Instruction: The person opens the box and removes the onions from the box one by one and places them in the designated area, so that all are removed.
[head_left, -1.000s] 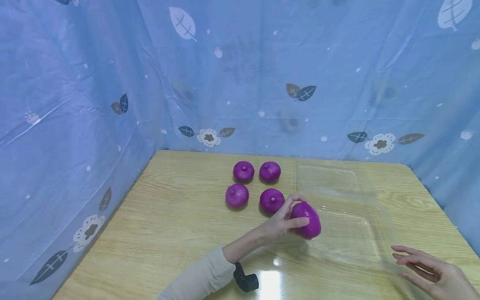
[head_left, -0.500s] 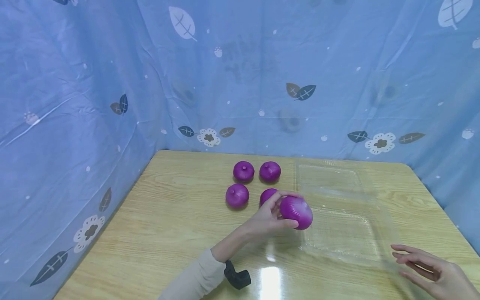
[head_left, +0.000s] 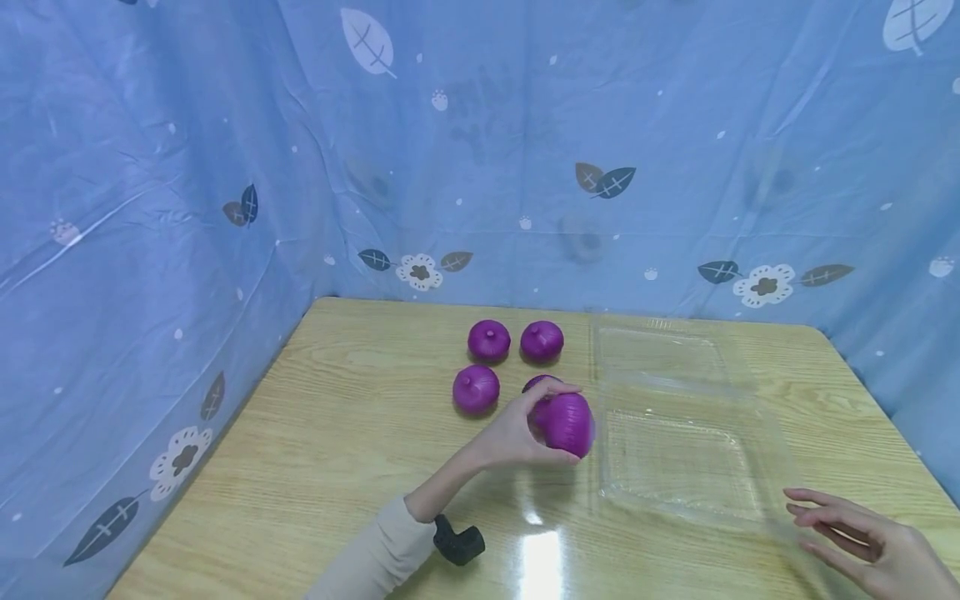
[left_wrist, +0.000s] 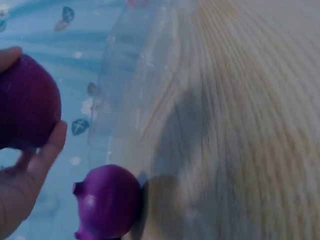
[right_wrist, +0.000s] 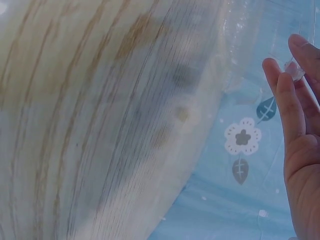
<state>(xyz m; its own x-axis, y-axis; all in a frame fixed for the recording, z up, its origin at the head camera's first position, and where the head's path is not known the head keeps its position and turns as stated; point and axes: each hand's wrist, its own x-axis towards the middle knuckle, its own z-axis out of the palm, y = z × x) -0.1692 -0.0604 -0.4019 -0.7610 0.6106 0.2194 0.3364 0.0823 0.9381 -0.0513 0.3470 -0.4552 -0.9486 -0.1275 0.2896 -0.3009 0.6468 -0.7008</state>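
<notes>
My left hand (head_left: 521,429) grips a purple onion (head_left: 567,425) between thumb and fingers, just above the table. Behind it, another onion (head_left: 538,385) is partly hidden. In the left wrist view, the held onion (left_wrist: 30,102) is at the left edge, with a second onion (left_wrist: 107,202) below it. A clear plastic container (head_left: 675,462) with its lid part (head_left: 660,354) folded back lies right of the held onion. Beside the container's right edge is my right hand (head_left: 873,537), fingers loosely bent and parted from the thumb. Whether it touches the plastic I cannot tell.
Three more purple onions stand on the wooden table (head_left: 360,433): one at the back left (head_left: 489,341), one beside it (head_left: 542,342), one in front (head_left: 476,388). Blue patterned curtains (head_left: 480,150) enclose the back and sides. A black wrist mount (head_left: 459,542) hangs under the left forearm.
My left hand has moved left with the onion, away from the container and in front of the near onion. The onion has turned in the fingers. My right hand stays in place.
</notes>
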